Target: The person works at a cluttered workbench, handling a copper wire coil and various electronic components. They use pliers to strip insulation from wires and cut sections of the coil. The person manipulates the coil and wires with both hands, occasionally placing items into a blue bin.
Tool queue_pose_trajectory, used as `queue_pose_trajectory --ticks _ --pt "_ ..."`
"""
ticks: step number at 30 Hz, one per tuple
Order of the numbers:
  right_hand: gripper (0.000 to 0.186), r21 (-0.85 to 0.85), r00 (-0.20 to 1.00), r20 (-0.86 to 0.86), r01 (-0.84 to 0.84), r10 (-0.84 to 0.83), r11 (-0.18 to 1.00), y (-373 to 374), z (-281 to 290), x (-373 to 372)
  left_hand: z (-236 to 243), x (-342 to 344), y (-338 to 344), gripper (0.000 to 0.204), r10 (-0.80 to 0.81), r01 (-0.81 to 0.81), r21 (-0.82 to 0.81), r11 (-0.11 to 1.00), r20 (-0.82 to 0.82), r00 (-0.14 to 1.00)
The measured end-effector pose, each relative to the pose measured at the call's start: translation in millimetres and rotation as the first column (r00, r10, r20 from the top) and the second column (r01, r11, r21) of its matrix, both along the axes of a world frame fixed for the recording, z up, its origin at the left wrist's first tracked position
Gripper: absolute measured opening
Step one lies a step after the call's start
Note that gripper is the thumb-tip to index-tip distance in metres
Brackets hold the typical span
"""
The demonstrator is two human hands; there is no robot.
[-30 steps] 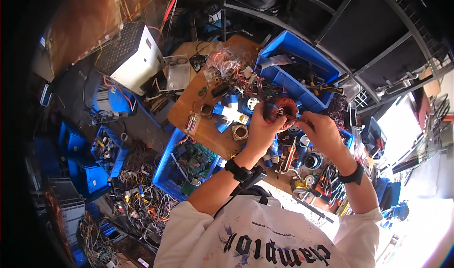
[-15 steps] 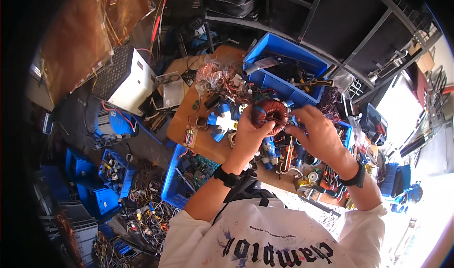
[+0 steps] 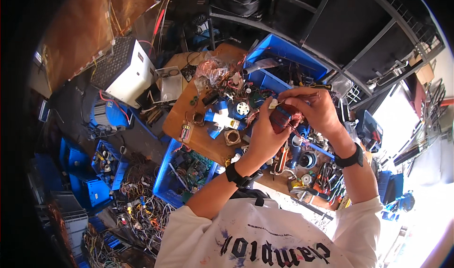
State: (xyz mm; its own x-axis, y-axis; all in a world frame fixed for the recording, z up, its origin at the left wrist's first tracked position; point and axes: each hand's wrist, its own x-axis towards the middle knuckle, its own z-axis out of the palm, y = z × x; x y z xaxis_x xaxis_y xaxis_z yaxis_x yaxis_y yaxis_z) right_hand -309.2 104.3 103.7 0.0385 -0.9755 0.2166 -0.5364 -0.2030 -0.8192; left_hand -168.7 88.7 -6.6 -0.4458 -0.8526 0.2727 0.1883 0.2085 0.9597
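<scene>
A toroidal coil wound with copper-red wire (image 3: 285,118), with bands of blue on it, is held above the cluttered workbench. My left hand (image 3: 266,138) is wrapped round its left side. From the right, my right hand (image 3: 318,111) reaches over the coil's top, its thumb and fingers pinched together at the upper edge. What sits in that pinch is too small to tell. A small whitish scrap (image 3: 273,103) shows between the hands at the coil's top left. Loose wire ends stick out at the coil's lower right.
The wooden workbench (image 3: 189,119) carries blue-and-white connectors (image 3: 223,120), a square metal frame (image 3: 232,137) and tangled wires. Behind it stands a blue bin (image 3: 269,48) of parts. A blue crate (image 3: 163,173) holds circuit boards. Cable heaps (image 3: 142,216) cover the floor at left.
The coil has turned so its hole no longer faces up, and both hands have shifted slightly right. My right hand has moved from beside the coil to over its top edge.
</scene>
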Motion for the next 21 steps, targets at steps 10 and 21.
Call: queue_pose_trajectory --ticks 10,21 --pt "0.013 0.022 0.985 -0.095 0.145 -0.142 0.989 -22.0 -4.9 1.1 -0.8 -0.5 -6.4 0.074 -0.013 0.012 0.012 1.000 0.075 0.997" --pt "0.012 -0.151 0.940 0.204 0.308 -0.275 0.939 -13.5 -14.0 11.3 6.3 10.3 9.7 0.074 -0.001 0.603 0.696 0.389 -0.654 0.756"
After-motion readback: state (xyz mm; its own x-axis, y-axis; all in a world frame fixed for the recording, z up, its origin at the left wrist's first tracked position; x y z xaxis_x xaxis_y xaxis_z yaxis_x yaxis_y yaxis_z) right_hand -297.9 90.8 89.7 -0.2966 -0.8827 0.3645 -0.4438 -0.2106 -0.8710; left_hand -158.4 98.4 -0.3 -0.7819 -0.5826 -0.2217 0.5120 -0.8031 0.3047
